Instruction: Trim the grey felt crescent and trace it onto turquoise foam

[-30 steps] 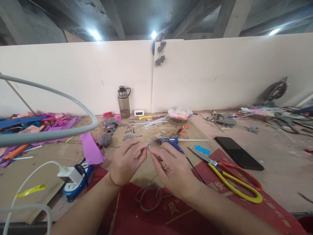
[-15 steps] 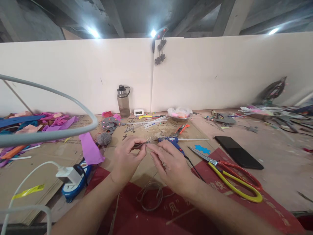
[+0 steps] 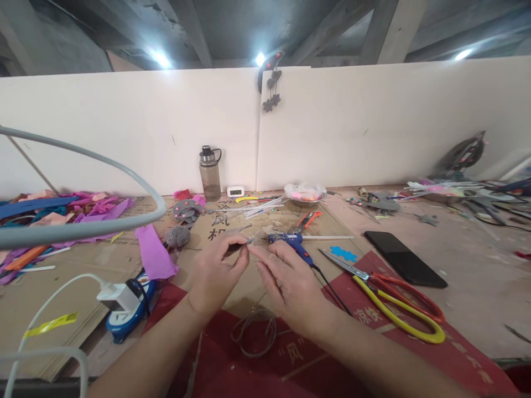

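Observation:
My left hand (image 3: 218,271) is closed, pinching a small dark grey piece (image 3: 235,247) between thumb and fingers. Close against it, my right hand (image 3: 290,282) has its thumb and index fingertip pressed together at the piece's right edge. Whatever lies between those right fingertips is too small to make out. Below the hands, a loose coil of thin grey cord (image 3: 254,355) rests on the red sheet (image 3: 332,365). A blue glue gun (image 3: 293,241) lies just beyond my right hand, with a white glue stick (image 3: 327,237) out of its back.
Large scissors (image 3: 369,276), a black phone (image 3: 404,258) and a blue felt cutout (image 3: 343,254) lie to the right. On the left are a grey yarn ball (image 3: 177,236), a power strip (image 3: 124,323) and felt scraps (image 3: 155,254). A bottle (image 3: 210,177) stands behind.
The dark piece has tilted slightly in my left fingers, and a thin grey strand now shows above them. Both hands have stayed in nearly the same place.

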Demonstrator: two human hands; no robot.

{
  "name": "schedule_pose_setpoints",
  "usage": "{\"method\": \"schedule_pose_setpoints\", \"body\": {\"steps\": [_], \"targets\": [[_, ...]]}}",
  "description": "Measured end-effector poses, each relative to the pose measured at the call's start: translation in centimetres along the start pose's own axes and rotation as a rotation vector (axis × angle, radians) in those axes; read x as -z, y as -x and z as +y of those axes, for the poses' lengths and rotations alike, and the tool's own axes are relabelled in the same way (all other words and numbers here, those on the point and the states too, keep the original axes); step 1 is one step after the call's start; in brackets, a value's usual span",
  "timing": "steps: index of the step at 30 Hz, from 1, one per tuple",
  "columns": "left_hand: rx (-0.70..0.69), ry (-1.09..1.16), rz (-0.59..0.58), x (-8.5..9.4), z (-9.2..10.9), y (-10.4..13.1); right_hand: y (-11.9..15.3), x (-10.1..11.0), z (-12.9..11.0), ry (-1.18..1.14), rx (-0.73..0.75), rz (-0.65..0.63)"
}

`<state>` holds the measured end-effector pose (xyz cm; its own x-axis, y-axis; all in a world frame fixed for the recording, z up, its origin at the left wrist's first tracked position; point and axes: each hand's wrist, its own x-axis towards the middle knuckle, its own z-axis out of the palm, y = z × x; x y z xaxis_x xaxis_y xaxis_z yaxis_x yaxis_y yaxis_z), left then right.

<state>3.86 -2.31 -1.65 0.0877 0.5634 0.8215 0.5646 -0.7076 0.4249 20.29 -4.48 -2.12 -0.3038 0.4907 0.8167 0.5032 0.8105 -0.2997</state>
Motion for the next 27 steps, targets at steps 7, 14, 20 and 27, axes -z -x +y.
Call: {"method": "schedule_pose_setpoints", "body": {"steps": [7, 14, 20, 27], "targets": [[0.319, 0.318, -0.147, 0.5, 0.2, -0.1, 0.6, -0.2, 1.0, 0.148, 0.108, -0.045], [0.626, 0.700, -0.152, -0.3, -0.5, -0.3, 0.1, 0.4, 0.9, 0.075, 0.047, -0.047], [0.763, 0.951, -0.127, -0.5, -0.1, -0.8, 0.0, 0.7, 1.2, 0.071, 0.042, -0.059], [0.821, 0.968, -0.131, -0.2, 0.1, -1.1, 0.1, 0.7, 1.6, 0.107, 0.083, -0.081]]}}
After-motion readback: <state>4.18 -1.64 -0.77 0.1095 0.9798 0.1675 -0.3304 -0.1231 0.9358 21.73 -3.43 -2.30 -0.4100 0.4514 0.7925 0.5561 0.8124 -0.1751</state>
